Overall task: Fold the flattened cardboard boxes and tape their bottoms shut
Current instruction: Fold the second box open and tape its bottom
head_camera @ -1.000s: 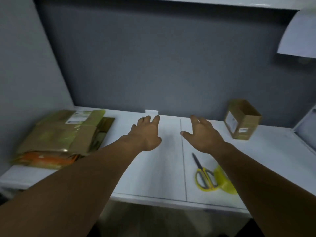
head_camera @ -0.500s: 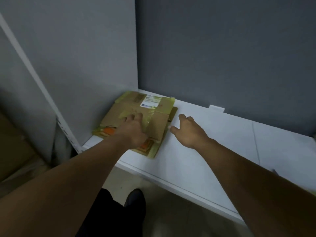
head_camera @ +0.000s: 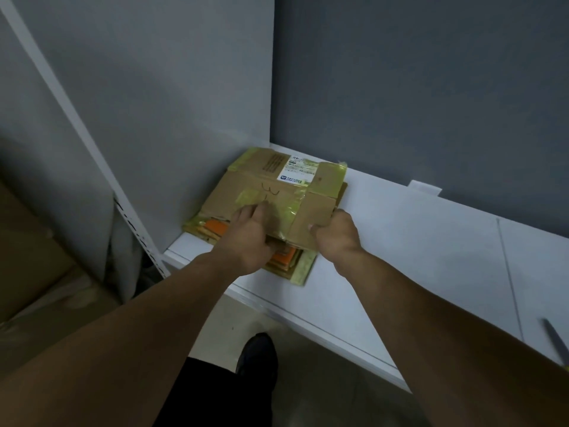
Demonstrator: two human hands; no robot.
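A stack of flattened cardboard boxes [head_camera: 271, 192] lies in the left corner of the white table [head_camera: 415, 241], against the grey walls. The top box is brown with yellow tape strips and a white label. My left hand [head_camera: 249, 238] grips the near edge of the top box, fingers on its upper face and thumb tucked beneath. My right hand [head_camera: 335, 235] pinches the near right corner of the same box, thumb on top. Orange and yellowish sheets show under the top box.
A scissors blade [head_camera: 554, 340] pokes in at the right edge of the table. A white upright post [head_camera: 92, 149] and a cardboard carton [head_camera: 30, 257] stand to the left. My shoe [head_camera: 255, 355] is on the floor below the table edge.
My view has swung left from the table's middle to the corner stack. Both hands moved onto the stack and now hold the near edge of the top flattened box.
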